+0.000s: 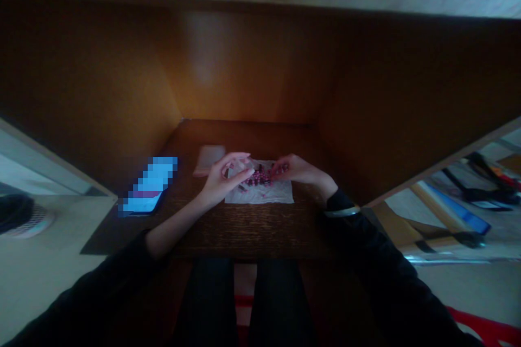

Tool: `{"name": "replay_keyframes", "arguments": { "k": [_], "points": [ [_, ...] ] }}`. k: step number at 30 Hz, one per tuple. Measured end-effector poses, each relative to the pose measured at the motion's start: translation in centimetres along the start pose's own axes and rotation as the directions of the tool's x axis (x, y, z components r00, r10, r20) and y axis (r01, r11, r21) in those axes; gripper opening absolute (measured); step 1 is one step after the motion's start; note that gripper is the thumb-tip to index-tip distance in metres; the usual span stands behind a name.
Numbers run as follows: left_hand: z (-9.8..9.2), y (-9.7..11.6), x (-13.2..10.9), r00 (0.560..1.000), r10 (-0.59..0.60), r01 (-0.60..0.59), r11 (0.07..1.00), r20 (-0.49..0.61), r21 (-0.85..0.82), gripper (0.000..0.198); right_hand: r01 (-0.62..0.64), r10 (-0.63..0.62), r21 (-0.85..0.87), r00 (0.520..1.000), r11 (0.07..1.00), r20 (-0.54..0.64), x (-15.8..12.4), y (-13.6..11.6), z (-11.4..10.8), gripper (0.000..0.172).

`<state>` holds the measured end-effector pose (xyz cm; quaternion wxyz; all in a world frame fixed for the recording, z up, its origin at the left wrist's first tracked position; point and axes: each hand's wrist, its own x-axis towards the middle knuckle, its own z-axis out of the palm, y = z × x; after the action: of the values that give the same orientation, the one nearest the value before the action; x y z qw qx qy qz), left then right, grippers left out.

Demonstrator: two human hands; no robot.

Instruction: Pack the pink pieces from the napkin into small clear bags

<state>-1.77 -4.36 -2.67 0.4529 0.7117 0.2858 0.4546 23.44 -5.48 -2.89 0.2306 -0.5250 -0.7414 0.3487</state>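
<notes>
Watching remotely, I am finding small pink-and-dark beads spreading sideways on a white paper square, between the left hand and right hand, which are curling, apart, over opposite sides; whether they are gripping, I cannot tell.

I see small bead-like pieces, pink and dark, and a thin whitish paper sheet. My wooden bench is dark brown with lighter streaks; the smooth back panel, orange-brown. My long sleeves are black, the flat phone's screen light blue with a purple band.
</notes>
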Motion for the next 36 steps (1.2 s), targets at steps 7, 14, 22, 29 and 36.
{"name": "replay_keyframes", "arguments": {
  "k": [7, 14, 22, 29, 36],
  "points": [
    [0.2, 0.3, -0.3, 0.997, 0.075, -0.073, 0.992, -0.018, 0.105, 0.045, 0.028, -0.029, 0.026, 0.999, 0.999, 0.038, -0.3, -0.3, -0.3, 0.015],
    [0.4, 0.7, -0.6, 0.984, 0.171, -0.178, 0.943, 0.051, 0.282, 0.051, 0.113, -0.142, -0.085, 0.785, 0.99, -0.603, 0.4, -2.0, 1.2, 0.018],
    [0.1, -0.6, -0.1, 0.975, 0.201, -0.222, 0.915, 0.097, 0.335, 0.056, 0.196, -0.303, -0.232, 0.536, 0.953, -0.788, -0.3, -4.4, 3.9, 0.022],
    [0.3, -0.9, 0.0, 0.98, 0.19, -0.2, 0.931, 0.061, 0.306, 0.051, 0.43, -0.541, -0.334, 0.593, 0.839, -0.596, -0.1, -4.2, 4.2, 0.022],
    [0.1, -0.5, 0.0, 0.998, 0.061, -0.056, 0.982, -0.023, 0.18, 0.046, 0.173, -0.316, -0.295, 0.768, 0.94, -0.557, 0.1, -2.6, 1.8, 0.019]
  ]
}}
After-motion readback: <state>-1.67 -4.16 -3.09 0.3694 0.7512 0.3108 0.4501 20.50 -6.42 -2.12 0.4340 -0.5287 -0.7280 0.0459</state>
